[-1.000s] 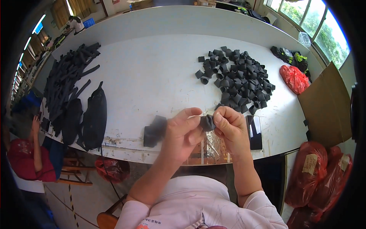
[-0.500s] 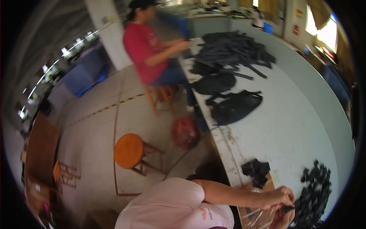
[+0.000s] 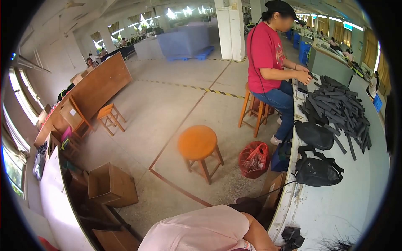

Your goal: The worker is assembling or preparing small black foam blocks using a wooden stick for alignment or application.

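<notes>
Neither of my hands is in the picture; only part of my left upper arm and elbow (image 3: 258,235) shows at the lower edge, beside my pale pink sleeve (image 3: 234,221). Close to that arm, a small heap of black pieces (image 3: 292,238) lies on the white worktable (image 3: 318,209). Farther along the table rest a black bag with straps (image 3: 319,171) and a flat black pouch (image 3: 315,135). Beyond them spreads a large pile of dark strips (image 3: 341,104).
A person in a red shirt (image 3: 266,46) sits at the table's far end, holding a small dark piece. On the floor stand an orange stool (image 3: 197,143), a red plastic bag (image 3: 254,160) and an open cardboard box (image 3: 112,184). Another white table (image 3: 63,205) curves along the left.
The view has swung left, so the table has slid toward the lower right. Both my hands and the small dark piece between them have left the picture.
</notes>
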{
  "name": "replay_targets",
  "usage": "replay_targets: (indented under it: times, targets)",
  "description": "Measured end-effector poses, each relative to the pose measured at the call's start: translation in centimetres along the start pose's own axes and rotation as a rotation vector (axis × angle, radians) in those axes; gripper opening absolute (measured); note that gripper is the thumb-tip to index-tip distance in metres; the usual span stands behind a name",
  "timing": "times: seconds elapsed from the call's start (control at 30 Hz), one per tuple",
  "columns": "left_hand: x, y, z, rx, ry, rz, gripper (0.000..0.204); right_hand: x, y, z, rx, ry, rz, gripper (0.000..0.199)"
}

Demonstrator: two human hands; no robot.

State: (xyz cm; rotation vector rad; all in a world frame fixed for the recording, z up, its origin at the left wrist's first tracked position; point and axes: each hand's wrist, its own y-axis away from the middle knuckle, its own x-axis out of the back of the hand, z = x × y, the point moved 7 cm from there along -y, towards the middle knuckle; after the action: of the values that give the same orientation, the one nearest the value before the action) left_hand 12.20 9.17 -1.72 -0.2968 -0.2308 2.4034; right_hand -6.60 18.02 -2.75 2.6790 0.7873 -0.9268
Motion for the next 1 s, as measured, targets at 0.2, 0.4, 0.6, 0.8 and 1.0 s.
replay_targets:
  times: [0.2,0.4,0.6,0.8,1.0]
  targets:
    - [-1.3,3.2,6.7,-0.326,-1.15,0.423,0.022,-0.4,-0.6,0.3,0.011,-0.027,-0.017,0.026]
    - [-1.1,1.2,1.0,0.232,0.329,-0.14,0.019,-1.3,-0.7,0.9,0.028,-0.05,-0.036,0.025]
    - [-0.7,1.7,3.0,0.19,0.244,-0.153,0.019,-1.9,-1.3,1.5,0.035,-0.068,-0.048,0.024]
    - [-0.2,2.6,5.0,0.187,0.272,-0.156,0.02,-2.4,-1.8,2.3,0.035,-0.08,-0.059,0.024]
    - [-0.4,2.5,4.4,0.185,0.298,-0.157,0.02,-2.8,-2.3,3.0,0.032,-0.092,-0.068,0.023]
